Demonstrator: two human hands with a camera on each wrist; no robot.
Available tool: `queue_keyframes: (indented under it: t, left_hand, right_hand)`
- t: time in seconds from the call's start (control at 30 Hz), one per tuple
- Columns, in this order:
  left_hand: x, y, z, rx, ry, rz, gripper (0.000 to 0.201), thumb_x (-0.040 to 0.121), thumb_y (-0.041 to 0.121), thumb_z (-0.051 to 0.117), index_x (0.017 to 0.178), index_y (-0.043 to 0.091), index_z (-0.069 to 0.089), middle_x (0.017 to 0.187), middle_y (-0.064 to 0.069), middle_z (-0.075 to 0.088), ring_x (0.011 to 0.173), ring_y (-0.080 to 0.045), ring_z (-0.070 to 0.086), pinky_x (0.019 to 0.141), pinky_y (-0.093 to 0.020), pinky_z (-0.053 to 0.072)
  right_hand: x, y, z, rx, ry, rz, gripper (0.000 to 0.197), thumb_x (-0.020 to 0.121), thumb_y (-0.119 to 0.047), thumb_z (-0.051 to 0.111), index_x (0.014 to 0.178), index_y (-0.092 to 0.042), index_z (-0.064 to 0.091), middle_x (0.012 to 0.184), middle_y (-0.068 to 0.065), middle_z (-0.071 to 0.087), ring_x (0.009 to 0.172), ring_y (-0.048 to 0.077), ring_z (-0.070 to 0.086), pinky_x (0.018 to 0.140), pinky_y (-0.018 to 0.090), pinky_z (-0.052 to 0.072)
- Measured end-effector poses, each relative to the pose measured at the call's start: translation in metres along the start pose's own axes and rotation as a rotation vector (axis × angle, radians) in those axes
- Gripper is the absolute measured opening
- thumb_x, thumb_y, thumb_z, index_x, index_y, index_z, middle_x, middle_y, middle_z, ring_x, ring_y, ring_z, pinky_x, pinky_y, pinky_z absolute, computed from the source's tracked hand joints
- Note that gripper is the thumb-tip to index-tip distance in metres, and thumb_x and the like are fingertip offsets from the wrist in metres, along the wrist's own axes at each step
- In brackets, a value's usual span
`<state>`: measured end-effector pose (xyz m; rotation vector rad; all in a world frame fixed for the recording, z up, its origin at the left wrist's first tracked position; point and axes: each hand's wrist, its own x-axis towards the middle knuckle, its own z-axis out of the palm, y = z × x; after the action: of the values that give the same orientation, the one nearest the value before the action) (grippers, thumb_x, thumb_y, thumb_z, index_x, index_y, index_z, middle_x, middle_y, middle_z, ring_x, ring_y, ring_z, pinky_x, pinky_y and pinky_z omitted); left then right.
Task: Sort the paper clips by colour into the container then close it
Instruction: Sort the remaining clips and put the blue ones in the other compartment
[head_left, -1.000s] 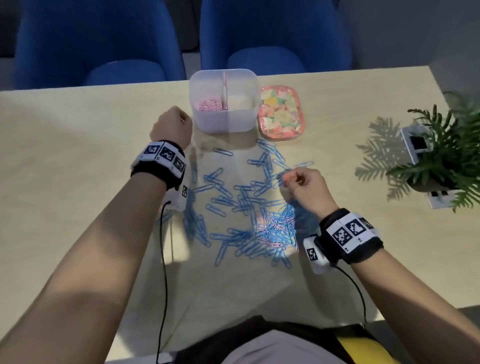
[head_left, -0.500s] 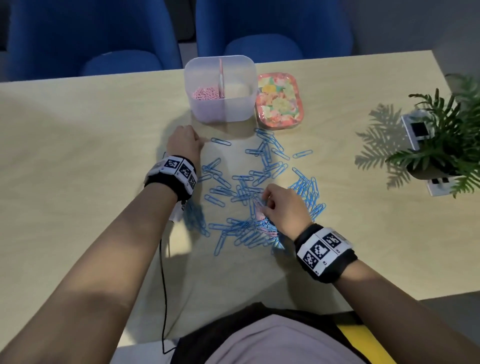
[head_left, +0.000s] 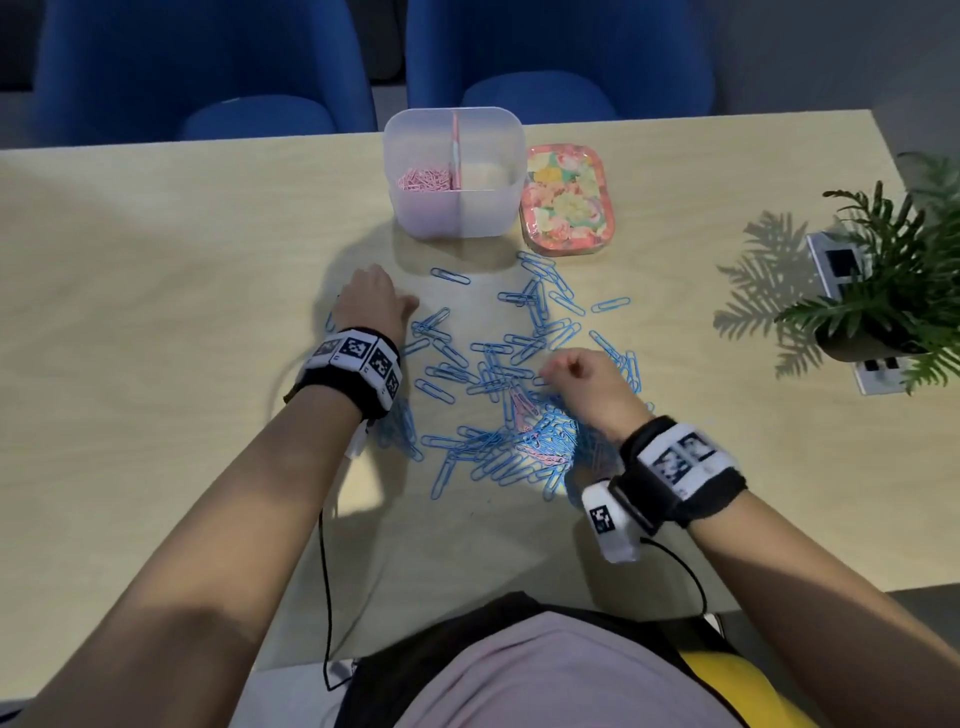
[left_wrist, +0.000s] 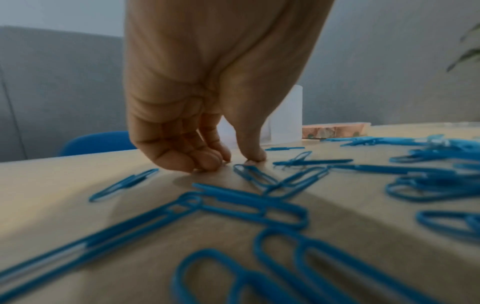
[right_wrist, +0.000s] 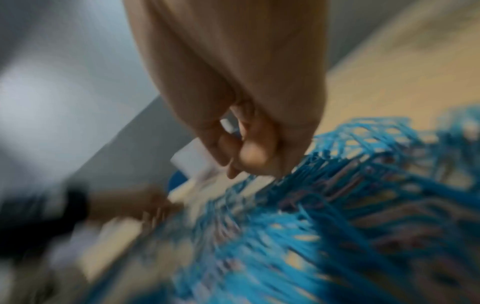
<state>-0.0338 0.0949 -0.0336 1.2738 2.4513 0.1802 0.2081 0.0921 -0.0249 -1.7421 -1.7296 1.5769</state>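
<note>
Blue clips (head_left: 498, 364) cover the table (head_left: 156, 260) in front of the tub (head_left: 453, 174); pink is sorted, blue is not.

The tub is the landmark: a divider splits it, pink clips (head_left: 423, 180) lie in its left half and its right half looks empty, likely kept for the blue. Its flowered lid (head_left: 567, 200) lies just right of it, off so clips can drop in. A few pink strays (head_left: 519, 408) sit in the blue pile in front of the tub. The left hand (head_left: 371, 299), in front and left of the tub, presses curled fingertips (left_wrist: 207, 162) to the table beside one blue clip, gripping nothing, probably poised to pick or drag it. The right hand (head_left: 584, 382), further out over the pile, has its fingers curled in; whether it holds a clip cannot be told through the blur.
</note>
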Motion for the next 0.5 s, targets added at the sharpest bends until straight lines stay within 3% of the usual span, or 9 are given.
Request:
queue_keyframes:
  t: [0.07, 0.17, 0.3, 0.37, 0.43, 0.5]
  left_hand:
    - [-0.001, -0.001, 0.001, 0.076, 0.01, 0.023, 0.039, 0.091, 0.033, 0.053, 0.1, -0.004, 0.058, 0.111, -0.022, 0.055, 0.101, -0.04, 0.056, 0.082, -0.045, 0.046]
    - [-0.002, -0.001, 0.0, 0.122, 0.009, 0.069, 0.034, 0.093, 0.028, 0.048, 0.097, -0.004, 0.059, 0.11, -0.021, 0.056, 0.101, -0.038, 0.056, 0.082, -0.044, 0.045]
    - [-0.009, 0.002, 0.001, 0.173, 0.052, 0.106, 0.033, 0.094, 0.03, 0.046, 0.106, 0.001, 0.057, 0.114, -0.018, 0.056, 0.11, -0.035, 0.05, 0.091, -0.045, 0.038]
    - [-0.014, 0.006, 0.001, -0.017, 0.055, 0.19, 0.029, 0.094, 0.028, 0.049, 0.1, 0.001, 0.058, 0.104, -0.017, 0.061, 0.101, -0.032, 0.054, 0.087, -0.042, 0.039]
    - [-0.024, 0.01, 0.001, -0.393, -0.113, 0.247, 0.017, 0.093, 0.021, 0.054, 0.089, 0.005, 0.057, 0.086, -0.012, 0.064, 0.081, -0.026, 0.06, 0.078, -0.036, 0.046]
    - [-0.036, 0.016, 0.002, -0.694, -0.379, 0.251, 0.011, 0.092, 0.01, 0.053, 0.081, 0.011, 0.053, 0.074, -0.008, 0.063, 0.062, -0.011, 0.064, 0.07, -0.026, 0.053]
  right_hand:
    - [-0.008, 0.005, 0.01, -0.46, -0.011, -0.08, 0.017, 0.081, -0.028, 0.062, 0.078, -0.012, 0.06, 0.072, 0.0, 0.059, 0.068, 0.018, 0.052, 0.063, 0.028, 0.038]
    - [-0.014, 0.006, 0.017, -0.626, 0.033, -0.111, 0.017, 0.082, -0.034, 0.06, 0.083, -0.017, 0.058, 0.083, 0.002, 0.065, 0.081, 0.025, 0.056, 0.065, 0.03, 0.036]
    - [0.001, 0.014, 0.004, -0.336, 0.167, -0.079, 0.017, 0.083, -0.023, 0.062, 0.069, -0.016, 0.056, 0.066, 0.001, 0.057, 0.069, 0.025, 0.055, 0.066, 0.031, 0.042]
    - [0.008, 0.02, -0.009, -0.168, 0.236, -0.09, 0.025, 0.081, -0.018, 0.067, 0.062, -0.019, 0.051, 0.068, 0.009, 0.06, 0.066, 0.024, 0.055, 0.07, 0.037, 0.047]
    - [0.009, 0.024, -0.019, -0.074, 0.237, -0.072, 0.029, 0.081, -0.014, 0.067, 0.061, -0.023, 0.048, 0.079, 0.02, 0.065, 0.071, 0.029, 0.063, 0.073, 0.042, 0.051]
    - [0.006, 0.025, -0.025, 0.05, 0.151, -0.031, 0.022, 0.086, -0.006, 0.059, 0.071, -0.019, 0.05, 0.079, 0.021, 0.064, 0.056, 0.017, 0.063, 0.053, 0.029, 0.05]
